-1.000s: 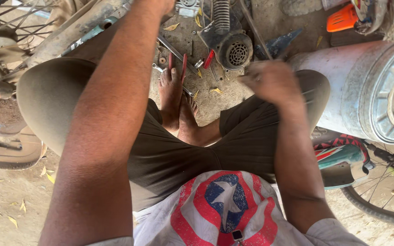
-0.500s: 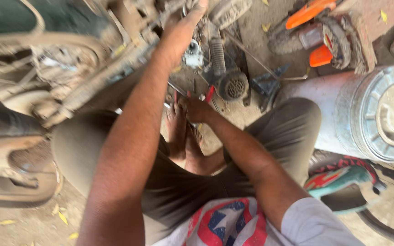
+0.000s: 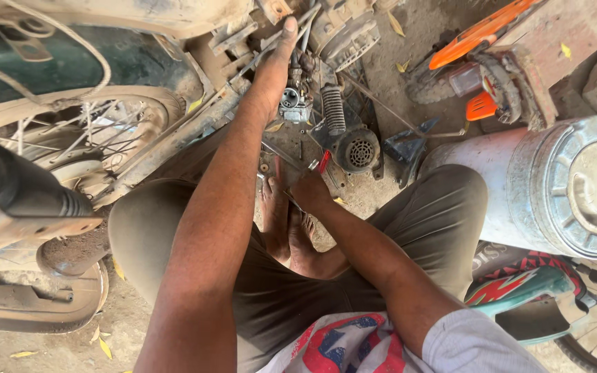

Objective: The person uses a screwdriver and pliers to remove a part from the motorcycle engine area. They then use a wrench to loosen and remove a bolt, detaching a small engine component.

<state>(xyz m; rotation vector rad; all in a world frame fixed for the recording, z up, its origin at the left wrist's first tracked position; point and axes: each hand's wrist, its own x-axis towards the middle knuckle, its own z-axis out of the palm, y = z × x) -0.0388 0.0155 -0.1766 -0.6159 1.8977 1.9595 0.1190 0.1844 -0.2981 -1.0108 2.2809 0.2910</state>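
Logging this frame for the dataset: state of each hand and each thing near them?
left hand: stretched up, fingers against the motorcycle's frame
right hand: closed around a red-handled tool, low by the feet
carburetor: hanging below the frame, untouched
coil spring: lying on the ground
round grilled part: lying on the ground
metal drum: on its side
spoked wheel: mounted, dusty

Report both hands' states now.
Left hand: open, pressed against the dusty motorbike frame.
Right hand: shut on the red-handled tool.
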